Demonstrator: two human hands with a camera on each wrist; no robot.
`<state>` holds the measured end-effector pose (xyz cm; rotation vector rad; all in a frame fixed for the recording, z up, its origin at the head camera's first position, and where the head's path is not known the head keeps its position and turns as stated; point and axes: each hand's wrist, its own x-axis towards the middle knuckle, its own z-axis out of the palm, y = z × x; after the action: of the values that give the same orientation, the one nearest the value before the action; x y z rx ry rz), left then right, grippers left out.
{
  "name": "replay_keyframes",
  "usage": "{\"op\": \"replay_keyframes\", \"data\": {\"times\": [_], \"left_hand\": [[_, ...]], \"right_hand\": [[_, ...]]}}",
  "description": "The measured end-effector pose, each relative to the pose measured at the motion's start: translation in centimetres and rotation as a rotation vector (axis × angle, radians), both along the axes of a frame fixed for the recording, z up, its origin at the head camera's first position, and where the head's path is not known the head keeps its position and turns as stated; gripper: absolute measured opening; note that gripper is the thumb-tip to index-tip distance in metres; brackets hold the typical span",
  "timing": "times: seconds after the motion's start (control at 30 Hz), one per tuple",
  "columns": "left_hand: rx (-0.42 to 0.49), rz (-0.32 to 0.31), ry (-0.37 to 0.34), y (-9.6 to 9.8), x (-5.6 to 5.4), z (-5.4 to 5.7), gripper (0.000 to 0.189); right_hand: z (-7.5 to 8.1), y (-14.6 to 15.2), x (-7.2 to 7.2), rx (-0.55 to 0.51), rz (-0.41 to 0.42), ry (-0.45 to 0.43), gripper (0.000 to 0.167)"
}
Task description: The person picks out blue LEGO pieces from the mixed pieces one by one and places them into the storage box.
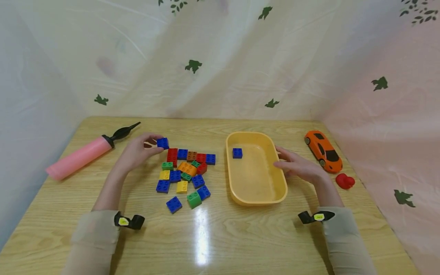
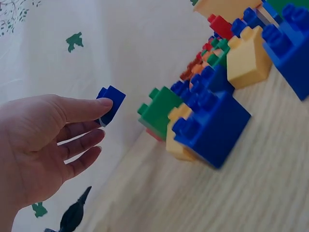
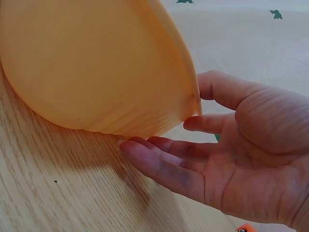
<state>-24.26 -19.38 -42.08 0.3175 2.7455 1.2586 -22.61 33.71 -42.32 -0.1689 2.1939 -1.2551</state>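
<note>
Between thumb and fingertips, my left hand [image 1: 139,151] pinches a blue building block [image 1: 163,143], raised off the table in the left wrist view. Just right of it on the table lies a loose group of blocks: blue, red, green, yellow, orange and brown, such as a red block [image 1: 172,156] and a green block [image 1: 194,199]. To their right stands a yellow plastic tub [image 1: 254,179] with one blue block [image 1: 237,153] inside. My right hand [image 1: 299,165] holds the tub's right side, thumb at the rim and fingers outside, below the rim in the right wrist view.
A pink hand pump [image 1: 82,154] with a black nozzle lies at the left of the wooden table [image 1: 220,244]. An orange toy car [image 1: 323,151] and a small red toy [image 1: 345,181] lie at the right. A patterned curtain [image 1: 227,84] hangs behind the table.
</note>
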Motion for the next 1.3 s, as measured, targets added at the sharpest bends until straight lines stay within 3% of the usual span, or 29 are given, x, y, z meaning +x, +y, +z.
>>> {"op": "replay_keyframes", "data": {"times": [0.3, 0.5, 0.67, 0.9, 1.3], "left_hand": [[-0.044, -0.093, 0.058, 1.9, -1.1, 2.9, 0.047], [-0.081, -0.127, 0.090, 3.7, -1.7, 4.7, 0.046], [-0.053, -0.143, 0.096, 5.6, -2.2, 5.7, 0.044], [-0.036, -0.185, 0.097, 8.8, -2.8, 6.5, 0.043], [-0.052, -0.255, 0.092, 15.0, -3.2, 6.6, 0.042]], "right_hand": [[0.0, -0.1, 0.0, -0.009, 0.005, 0.008, 0.074], [-0.1, -0.1, 0.0, -0.011, 0.005, 0.008, 0.073], [0.0, 0.0, 0.1, -0.017, 0.008, 0.007, 0.074], [0.1, 0.1, 0.0, -0.018, 0.010, -0.002, 0.075], [0.1, 0.1, -0.1, -0.022, 0.008, -0.005, 0.077]]}}
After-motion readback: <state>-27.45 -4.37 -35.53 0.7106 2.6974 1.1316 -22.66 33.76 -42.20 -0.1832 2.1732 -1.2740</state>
